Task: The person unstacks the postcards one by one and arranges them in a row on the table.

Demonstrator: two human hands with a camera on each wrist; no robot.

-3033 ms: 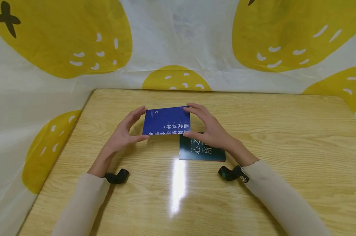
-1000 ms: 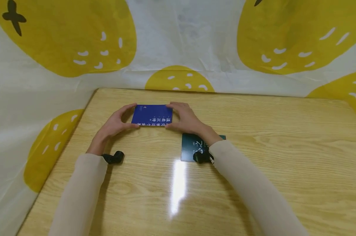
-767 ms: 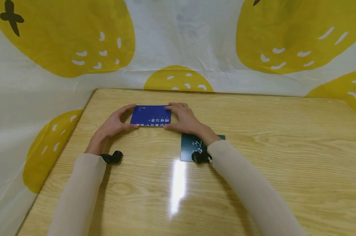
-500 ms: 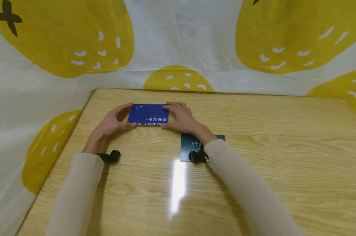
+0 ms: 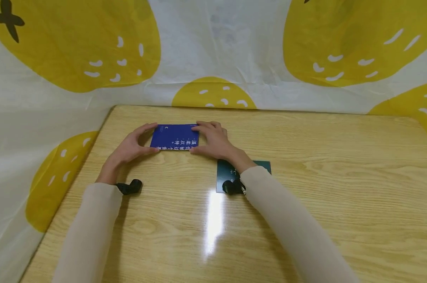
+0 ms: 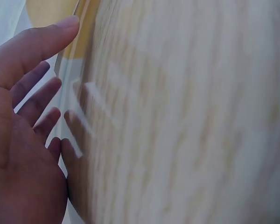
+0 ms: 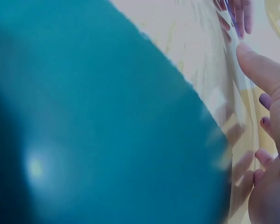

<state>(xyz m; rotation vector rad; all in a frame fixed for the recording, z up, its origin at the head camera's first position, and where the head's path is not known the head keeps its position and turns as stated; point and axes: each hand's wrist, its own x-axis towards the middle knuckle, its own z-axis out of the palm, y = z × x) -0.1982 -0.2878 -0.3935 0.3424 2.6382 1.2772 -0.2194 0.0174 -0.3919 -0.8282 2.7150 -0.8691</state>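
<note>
A blue book (image 5: 176,135) with white Chinese characters lies flat, low over the far left of the table. My left hand (image 5: 130,147) grips its left end, thumb at the near corner and fingers at the far corner. At the other end my right hand (image 5: 215,143) grips the book the same way. The left wrist view shows the left hand (image 6: 18,121) low beside the tabletop, the book out of sight. In the right wrist view the book (image 7: 232,14) is only a thin blue sliver past the thumb of the right hand (image 7: 276,126).
A dark green book (image 5: 223,173) lies on the wooden table (image 5: 157,236), partly hidden under my right wrist and its black camera mount (image 5: 232,186). A white curtain (image 5: 220,47) with yellow fruit shapes hangs along the back and left table edges.
Both hands have carried the blue book left and farther back, away from above the green book, and lower toward the table. In the last second it has slid slightly further left.
</note>
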